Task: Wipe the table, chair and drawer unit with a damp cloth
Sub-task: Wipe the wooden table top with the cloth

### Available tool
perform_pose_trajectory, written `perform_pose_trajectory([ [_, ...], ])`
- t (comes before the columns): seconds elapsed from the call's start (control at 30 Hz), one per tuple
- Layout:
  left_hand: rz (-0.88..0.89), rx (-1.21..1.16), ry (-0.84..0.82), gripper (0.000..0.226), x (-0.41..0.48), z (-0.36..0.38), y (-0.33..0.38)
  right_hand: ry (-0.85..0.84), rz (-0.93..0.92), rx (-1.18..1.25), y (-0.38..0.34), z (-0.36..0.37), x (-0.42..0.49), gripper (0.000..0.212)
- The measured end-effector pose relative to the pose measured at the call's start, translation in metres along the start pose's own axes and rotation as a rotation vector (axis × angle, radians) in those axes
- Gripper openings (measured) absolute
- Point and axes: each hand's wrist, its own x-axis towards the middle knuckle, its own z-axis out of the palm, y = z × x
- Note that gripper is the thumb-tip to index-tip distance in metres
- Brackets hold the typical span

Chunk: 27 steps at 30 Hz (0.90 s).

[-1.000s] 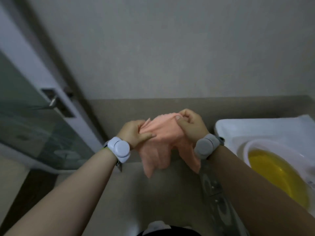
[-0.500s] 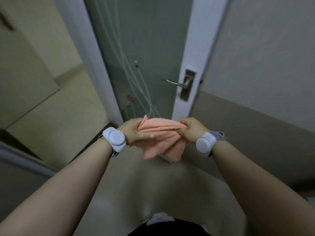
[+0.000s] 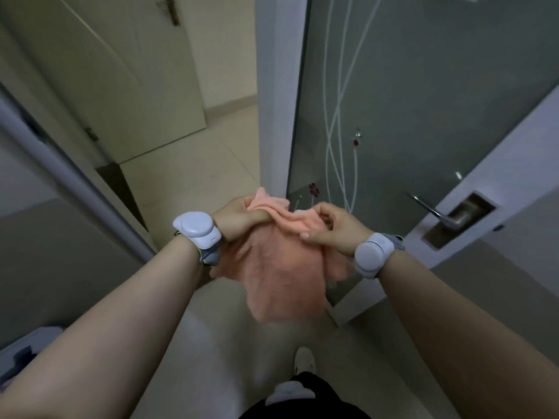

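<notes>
A salmon-pink cloth hangs in front of me at about waist height, held up by both hands. My left hand grips its upper left edge in a fist. My right hand pinches the upper right edge between thumb and fingers. Most of the cloth droops loosely below the hands. Both wrists wear white round bands. The table, the chair and the drawer unit are not in view.
A frosted glass door with a white frame and a metal lever handle stands open on the right. The doorway ahead leads to a tiled floor and a pale closed door. A wall runs along the left.
The view has swung left from the washbasin to the open doorway. The cloth was stretched between my hands half a second ago; it now hangs lower and looser.
</notes>
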Motion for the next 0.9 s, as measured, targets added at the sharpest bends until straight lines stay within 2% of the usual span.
perform_pose_trajectory([
  [0.07, 0.033, 0.081, -0.08, 0.028, 0.011, 0.01, 0.017, -0.087, -0.032, 0.207, -0.016, 0.003, 0.017, 0.063],
  [0.1, 0.047, 0.124, -0.084, 0.031, 0.023, 0.012, 0.026, -0.133, -0.049, 0.269, -0.023, 0.0, 0.033, 0.071],
  [0.13, 0.053, 0.149, -0.067, 0.032, 0.027, 0.014, 0.031, -0.146, -0.058, 0.301, -0.029, 0.002, 0.039, 0.069],
  [0.17, 0.056, 0.169, 0.009, 0.028, 0.034, 0.012, 0.038, -0.147, -0.08, 0.301, -0.033, -0.003, 0.052, 0.058],
  [0.23, 0.053, 0.215, 0.19, 0.019, 0.046, -0.003, 0.04, -0.087, -0.117, 0.278, -0.04, -0.015, 0.078, 0.02],
  [0.27, 0.049, 0.316, 0.246, 0.019, 0.048, -0.013, 0.037, -0.035, -0.124, 0.286, -0.042, -0.02, 0.09, 0.005],
  [0.37, -0.105, 0.722, 0.27, 0.019, 0.048, -0.042, 0.018, 0.069, -0.113, 0.388, -0.044, -0.026, 0.124, 0.017],
  [0.47, -0.24, 0.832, 0.326, 0.017, 0.047, -0.065, -0.004, 0.153, -0.062, 0.477, -0.043, -0.016, 0.154, 0.024],
  [0.53, -0.289, 0.822, 0.414, 0.017, 0.047, -0.088, -0.015, 0.216, -0.021, 0.542, -0.043, -0.01, 0.179, 0.023],
  [0.67, -0.356, 0.725, 0.626, 0.017, 0.053, -0.14, -0.033, 0.211, -0.046, 0.417, -0.051, 0.001, 0.231, 0.012],
  [0.8, -0.333, 0.644, 0.713, 0.028, 0.078, -0.195, -0.042, 0.267, -0.06, 0.401, -0.07, 0.013, 0.288, 0.012],
  [0.9, -0.317, 0.527, 0.712, 0.027, 0.098, -0.247, -0.041, 0.322, -0.072, 0.347, -0.086, 0.017, 0.339, 0.013],
])
